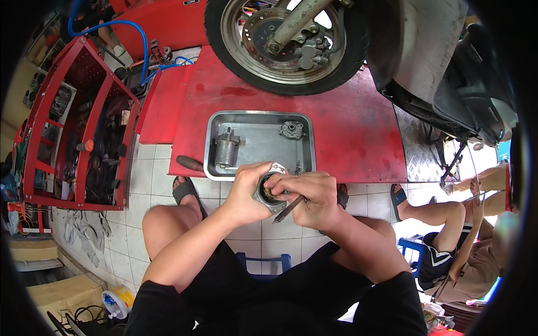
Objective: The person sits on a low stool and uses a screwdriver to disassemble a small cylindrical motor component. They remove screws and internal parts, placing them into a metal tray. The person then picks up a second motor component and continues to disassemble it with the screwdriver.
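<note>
My left hand (249, 193) is wrapped round a round, hollow metal housing (263, 207) with a flanged rim, its opening turned up toward me. The fingertips of my right hand (314, 196) reach into that opening and touch a small brass-coloured part inside, mostly hidden by the fingers. A slim dark tool with a pointed end (289, 209) is tucked in my right hand, sticking out down and to the left. Just beyond my hands lies a metal tray (258, 117), holding a cylindrical motor-like part (227, 148) at left and a small cast metal cover (292, 130) at right.
The tray rests on a red platform (358, 134), beside a brown tool handle (189, 163). A motorbike's front wheel (286, 84) stands beyond it. A red tool rack (84, 196) is at left. At right, another person (465, 246) sits by a blue stool (412, 252).
</note>
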`<action>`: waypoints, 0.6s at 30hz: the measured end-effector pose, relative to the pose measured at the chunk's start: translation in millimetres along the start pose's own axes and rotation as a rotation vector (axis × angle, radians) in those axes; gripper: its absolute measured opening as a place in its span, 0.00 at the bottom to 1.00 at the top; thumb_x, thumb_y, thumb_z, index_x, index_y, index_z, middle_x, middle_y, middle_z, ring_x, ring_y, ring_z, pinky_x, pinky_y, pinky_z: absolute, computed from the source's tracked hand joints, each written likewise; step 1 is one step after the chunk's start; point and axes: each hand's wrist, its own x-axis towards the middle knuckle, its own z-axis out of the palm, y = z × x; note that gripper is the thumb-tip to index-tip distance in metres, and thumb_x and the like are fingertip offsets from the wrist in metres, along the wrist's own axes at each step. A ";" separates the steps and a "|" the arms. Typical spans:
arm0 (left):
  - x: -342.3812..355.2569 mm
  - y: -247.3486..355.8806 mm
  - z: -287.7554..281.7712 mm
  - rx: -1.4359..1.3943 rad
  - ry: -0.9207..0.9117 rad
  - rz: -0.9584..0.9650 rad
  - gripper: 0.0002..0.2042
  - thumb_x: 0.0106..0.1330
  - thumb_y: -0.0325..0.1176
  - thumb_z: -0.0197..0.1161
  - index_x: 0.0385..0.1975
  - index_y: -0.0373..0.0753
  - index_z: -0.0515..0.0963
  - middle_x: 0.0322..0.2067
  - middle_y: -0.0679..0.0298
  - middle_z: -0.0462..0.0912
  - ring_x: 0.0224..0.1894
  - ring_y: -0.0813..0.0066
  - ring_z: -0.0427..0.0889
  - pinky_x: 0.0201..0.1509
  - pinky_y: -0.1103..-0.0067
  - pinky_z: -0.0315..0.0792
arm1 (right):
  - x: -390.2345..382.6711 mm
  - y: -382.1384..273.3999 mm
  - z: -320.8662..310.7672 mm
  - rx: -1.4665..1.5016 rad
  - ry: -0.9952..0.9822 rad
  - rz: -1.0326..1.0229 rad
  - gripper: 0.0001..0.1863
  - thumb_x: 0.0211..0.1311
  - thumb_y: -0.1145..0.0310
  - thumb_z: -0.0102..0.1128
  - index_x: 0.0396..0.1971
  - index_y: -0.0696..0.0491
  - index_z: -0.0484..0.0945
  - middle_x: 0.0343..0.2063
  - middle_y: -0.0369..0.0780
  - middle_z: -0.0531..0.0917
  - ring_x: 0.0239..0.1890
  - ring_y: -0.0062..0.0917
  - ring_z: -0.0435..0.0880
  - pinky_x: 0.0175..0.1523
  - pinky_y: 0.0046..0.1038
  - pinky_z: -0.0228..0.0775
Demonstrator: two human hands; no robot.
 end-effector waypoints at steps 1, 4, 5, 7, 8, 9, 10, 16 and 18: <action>-0.9 -0.4 0.9 0.003 0.005 0.009 0.16 0.46 0.31 0.76 0.32 0.34 0.78 0.25 0.59 0.80 0.28 0.67 0.82 0.34 0.75 0.74 | -1.4 0.4 1.2 0.019 -0.002 0.007 0.19 0.41 0.93 0.49 0.33 0.61 0.82 0.28 0.43 0.87 0.30 0.31 0.89 0.38 0.27 0.83; -4.3 3.5 0.6 -0.037 -0.033 -0.040 0.15 0.48 0.31 0.76 0.31 0.34 0.77 0.23 0.59 0.79 0.26 0.68 0.80 0.34 0.76 0.73 | -4.5 3.1 4.9 0.049 0.000 0.022 0.19 0.42 0.93 0.48 0.33 0.60 0.82 0.28 0.43 0.87 0.30 0.32 0.89 0.38 0.26 0.83; -5.9 4.0 1.2 -0.059 -0.030 -0.057 0.15 0.48 0.32 0.76 0.30 0.34 0.77 0.23 0.60 0.78 0.26 0.70 0.80 0.34 0.77 0.73 | -3.8 2.9 6.9 0.049 0.003 0.027 0.20 0.42 0.93 0.48 0.32 0.60 0.82 0.28 0.43 0.87 0.30 0.32 0.89 0.38 0.26 0.83; -7.4 3.0 1.9 -0.104 -0.022 -0.083 0.15 0.49 0.32 0.76 0.28 0.34 0.76 0.22 0.60 0.78 0.25 0.73 0.79 0.34 0.78 0.73 | -1.1 2.1 5.8 0.038 0.003 0.030 0.19 0.43 0.93 0.49 0.33 0.60 0.82 0.28 0.43 0.86 0.30 0.34 0.89 0.38 0.26 0.82; -6.5 -2.4 -0.6 -0.056 -0.079 -0.105 0.14 0.50 0.32 0.75 0.28 0.34 0.75 0.23 0.64 0.78 0.27 0.81 0.77 0.35 0.80 0.73 | 0.1 1.9 4.2 0.031 0.001 0.032 0.18 0.44 0.92 0.50 0.34 0.61 0.82 0.28 0.44 0.86 0.30 0.34 0.89 0.38 0.26 0.82; -5.9 -7.1 -0.1 -0.119 -0.068 -0.149 0.14 0.51 0.31 0.75 0.28 0.34 0.75 0.23 0.65 0.78 0.28 0.82 0.76 0.35 0.80 0.73 | 0.7 2.9 4.8 0.036 -0.003 0.033 0.17 0.45 0.91 0.52 0.34 0.61 0.82 0.28 0.44 0.86 0.30 0.35 0.89 0.37 0.27 0.82; -4.9 -10.9 0.2 -0.183 -0.057 -0.192 0.14 0.51 0.30 0.75 0.29 0.34 0.75 0.24 0.66 0.79 0.29 0.83 0.76 0.35 0.80 0.73 | 4.4 5.3 3.7 0.029 -0.037 0.090 0.15 0.48 0.88 0.54 0.36 0.61 0.82 0.29 0.44 0.86 0.30 0.33 0.89 0.38 0.26 0.81; 6.5 -29.3 8.4 -0.397 0.194 -0.448 0.12 0.51 0.23 0.73 0.34 0.35 0.78 0.31 0.68 0.82 0.34 0.83 0.79 0.39 0.81 0.74 | 24.0 42.5 -1.5 0.267 0.019 0.524 0.13 0.65 0.69 0.65 0.46 0.59 0.84 0.30 0.40 0.88 0.33 0.15 0.82 0.40 0.22 0.75; 8.7 -30.5 4.7 -0.514 0.329 -0.529 0.11 0.52 0.21 0.73 0.34 0.35 0.78 0.31 0.68 0.82 0.35 0.81 0.80 0.41 0.81 0.74 | 34.4 73.5 -10.1 0.135 0.201 0.558 0.13 0.64 0.66 0.66 0.43 0.59 0.84 0.27 0.39 0.87 0.31 0.21 0.83 0.40 0.26 0.76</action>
